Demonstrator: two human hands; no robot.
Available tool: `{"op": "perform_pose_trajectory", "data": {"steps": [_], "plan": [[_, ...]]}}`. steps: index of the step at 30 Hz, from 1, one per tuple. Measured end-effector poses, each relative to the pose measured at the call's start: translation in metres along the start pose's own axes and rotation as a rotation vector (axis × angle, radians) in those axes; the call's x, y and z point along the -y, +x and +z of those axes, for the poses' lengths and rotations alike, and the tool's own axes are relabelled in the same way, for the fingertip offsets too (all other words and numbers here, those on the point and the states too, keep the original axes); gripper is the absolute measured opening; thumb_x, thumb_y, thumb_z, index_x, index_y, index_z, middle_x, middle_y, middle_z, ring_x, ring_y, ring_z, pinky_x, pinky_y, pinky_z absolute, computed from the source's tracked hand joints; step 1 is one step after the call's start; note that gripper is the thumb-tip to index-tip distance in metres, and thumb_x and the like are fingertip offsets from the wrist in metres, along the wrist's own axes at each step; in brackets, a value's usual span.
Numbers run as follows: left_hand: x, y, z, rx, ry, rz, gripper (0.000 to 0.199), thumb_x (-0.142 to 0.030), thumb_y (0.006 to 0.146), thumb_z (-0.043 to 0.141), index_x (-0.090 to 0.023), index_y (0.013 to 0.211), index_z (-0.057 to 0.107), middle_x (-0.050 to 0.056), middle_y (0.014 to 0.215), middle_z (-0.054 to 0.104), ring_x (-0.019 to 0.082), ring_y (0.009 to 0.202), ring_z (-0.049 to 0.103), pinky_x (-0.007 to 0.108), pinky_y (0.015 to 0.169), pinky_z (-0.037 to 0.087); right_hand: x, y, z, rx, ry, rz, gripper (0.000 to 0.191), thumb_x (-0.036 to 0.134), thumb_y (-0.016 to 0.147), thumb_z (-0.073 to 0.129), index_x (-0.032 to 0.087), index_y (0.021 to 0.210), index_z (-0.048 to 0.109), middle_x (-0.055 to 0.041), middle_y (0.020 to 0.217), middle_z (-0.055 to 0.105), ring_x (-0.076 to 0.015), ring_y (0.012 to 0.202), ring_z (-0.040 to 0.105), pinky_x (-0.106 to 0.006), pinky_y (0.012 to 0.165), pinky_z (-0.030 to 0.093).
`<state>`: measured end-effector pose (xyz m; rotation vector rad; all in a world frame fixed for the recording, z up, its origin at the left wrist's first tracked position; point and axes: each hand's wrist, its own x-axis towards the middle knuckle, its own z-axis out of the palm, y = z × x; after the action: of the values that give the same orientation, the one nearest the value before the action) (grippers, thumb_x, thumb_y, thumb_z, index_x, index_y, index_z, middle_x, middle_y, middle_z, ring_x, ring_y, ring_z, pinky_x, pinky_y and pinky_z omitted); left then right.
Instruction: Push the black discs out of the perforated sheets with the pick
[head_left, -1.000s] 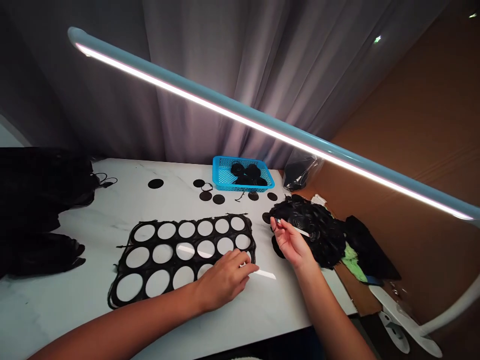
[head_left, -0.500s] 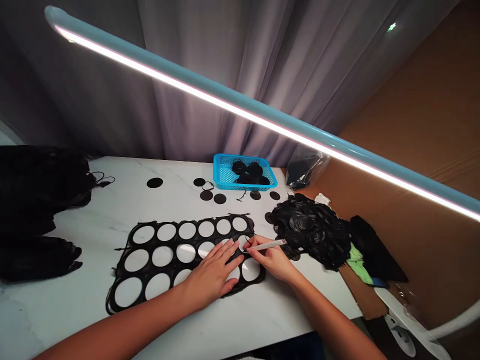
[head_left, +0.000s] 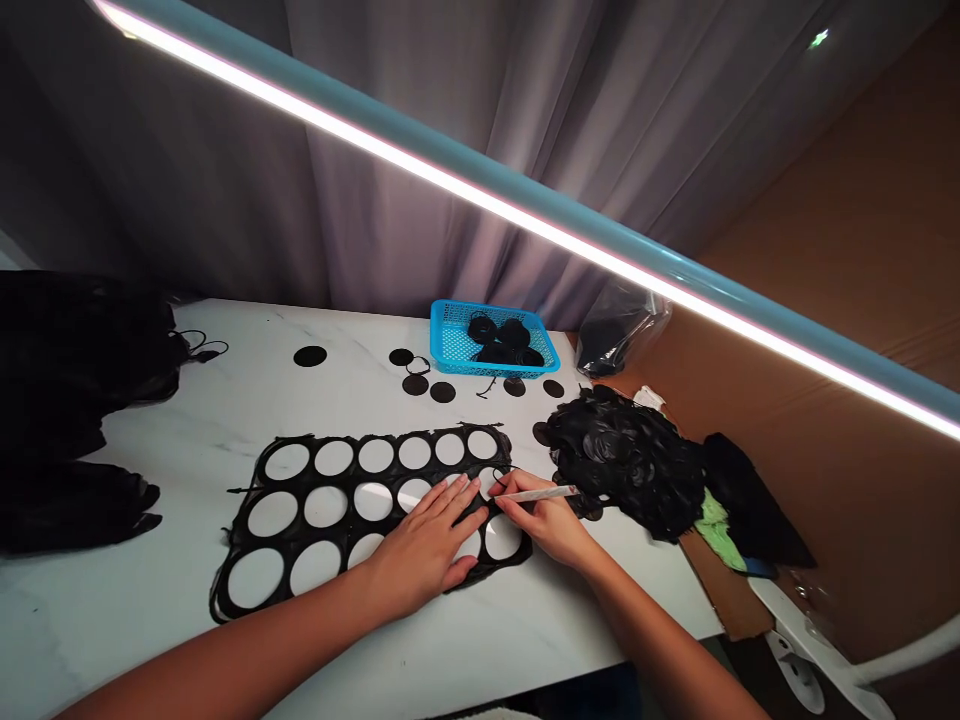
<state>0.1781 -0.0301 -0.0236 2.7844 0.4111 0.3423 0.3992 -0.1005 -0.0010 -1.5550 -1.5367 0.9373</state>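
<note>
A black sheet with rows of round holes (head_left: 292, 545) lies on the white marbled table, and the table top shows through the holes. My left hand (head_left: 427, 545) rests flat on its right half, fingers stretched out over several holes. At the sheet's right edge, my right hand (head_left: 544, 520) pinches a slim white pen-like tool (head_left: 540, 493). The tool's tip meets the rim of a hole in the middle row, where a thin black strip curls up. What kind of tip it has is too small to tell.
Behind the sheet are loose black discs (head_left: 310, 356) and a blue basket (head_left: 442, 355) holding black pieces. A heap of black discs (head_left: 626, 465) stands to the right, near a green cloth (head_left: 718, 530). Black material (head_left: 75, 370) fills the left side. A lamp tube (head_left: 480, 170) crosses overhead.
The view has tilted slightly, so the lamp sits higher in the picture. Both hands stay in nearly the same place on the sheet, with the tool still pinched in my right hand.
</note>
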Motion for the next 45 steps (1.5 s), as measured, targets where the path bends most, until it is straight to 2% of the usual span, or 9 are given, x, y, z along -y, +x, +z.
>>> {"op": "perform_pose_trajectory", "data": {"steps": [7,15,17,22,24,27,32,38,45], "plan": [[-0.003,0.001,-0.002,-0.025,-0.029,-0.033,0.060,-0.027,0.087,0.064,-0.025,0.142,0.041,0.010,0.160,0.021,0.030,0.146,0.021,0.048,0.116,0.027,0.001,0.000,-0.001,-0.004,-0.098,-0.090,0.021,0.031,0.095,0.052,0.022,0.076,0.053,-0.0053,0.096,0.065,-0.0194,0.090,0.060,-0.031,0.079,0.047],[-0.004,0.001,0.000,0.015,-0.010,-0.068,0.059,-0.027,0.085,0.066,-0.024,0.140,0.044,0.012,0.162,0.008,0.036,0.146,0.012,0.054,0.116,0.022,-0.008,-0.009,0.013,0.023,-0.555,-0.370,0.016,0.019,0.096,0.043,0.022,0.097,0.059,-0.0146,0.118,0.063,-0.0283,0.105,0.056,-0.045,0.089,0.046],[-0.003,0.001,0.000,0.001,-0.009,-0.065,0.056,-0.028,0.085,0.065,-0.025,0.138,0.046,0.010,0.162,0.008,0.037,0.146,0.012,0.055,0.116,0.022,-0.014,0.001,0.000,-0.086,-0.570,-0.322,0.015,0.020,0.095,0.044,0.022,0.096,0.059,-0.0142,0.110,0.064,-0.0282,0.102,0.056,-0.044,0.088,0.046],[-0.003,-0.001,0.002,-0.017,0.009,-0.046,0.054,-0.032,0.088,0.063,-0.025,0.138,0.046,0.011,0.162,0.011,0.038,0.146,0.014,0.056,0.114,0.025,-0.027,0.039,-0.052,-0.554,-0.545,-0.084,0.018,0.028,0.094,0.045,0.024,0.079,0.054,-0.0084,0.082,0.060,-0.0250,0.083,0.055,-0.039,0.079,0.044],[-0.003,-0.003,0.003,-0.021,0.024,-0.049,0.054,-0.033,0.088,0.063,-0.026,0.138,0.045,0.011,0.162,0.012,0.038,0.146,0.014,0.055,0.113,0.026,-0.027,0.051,-0.063,-0.645,-0.428,-0.037,0.022,0.034,0.093,0.050,0.024,0.074,0.051,-0.0053,0.076,0.058,-0.0220,0.075,0.055,-0.035,0.073,0.044],[-0.001,-0.001,0.002,-0.025,0.037,-0.070,0.058,-0.040,0.089,0.063,-0.025,0.141,0.042,0.013,0.159,0.022,0.037,0.145,0.019,0.055,0.113,0.026,-0.023,0.063,-0.060,-0.571,-0.060,0.062,0.030,0.046,0.086,0.061,0.023,0.069,0.050,-0.0025,0.072,0.060,-0.0182,0.067,0.057,-0.030,0.060,0.045],[0.007,0.014,-0.008,-0.051,0.059,-0.107,0.059,-0.046,0.093,0.056,-0.020,0.143,0.038,0.015,0.152,0.038,0.032,0.141,0.032,0.051,0.113,0.028,-0.021,0.072,-0.030,-0.263,0.478,0.163,0.039,0.053,0.072,0.074,0.020,0.073,0.054,-0.0047,0.085,0.066,-0.0188,0.078,0.066,-0.024,0.054,0.048],[0.015,0.018,-0.006,-0.025,0.087,-0.056,0.060,-0.042,0.092,0.058,-0.017,0.143,0.038,0.014,0.149,0.042,0.031,0.139,0.036,0.046,0.112,0.030,-0.018,0.066,-0.014,-0.005,0.168,-0.007,0.026,0.041,0.086,0.062,0.019,0.076,0.057,-0.0054,0.094,0.068,-0.0188,0.089,0.062,-0.031,0.079,0.048],[0.018,0.013,0.001,-0.044,0.067,-0.043,0.062,-0.041,0.093,0.055,-0.020,0.147,0.033,0.012,0.152,0.039,0.029,0.142,0.031,0.046,0.115,0.026,-0.010,0.064,-0.015,0.035,-0.028,-0.073,0.022,0.033,0.089,0.056,0.020,0.072,0.053,-0.0036,0.093,0.066,-0.0182,0.087,0.059,-0.030,0.079,0.044]]}}
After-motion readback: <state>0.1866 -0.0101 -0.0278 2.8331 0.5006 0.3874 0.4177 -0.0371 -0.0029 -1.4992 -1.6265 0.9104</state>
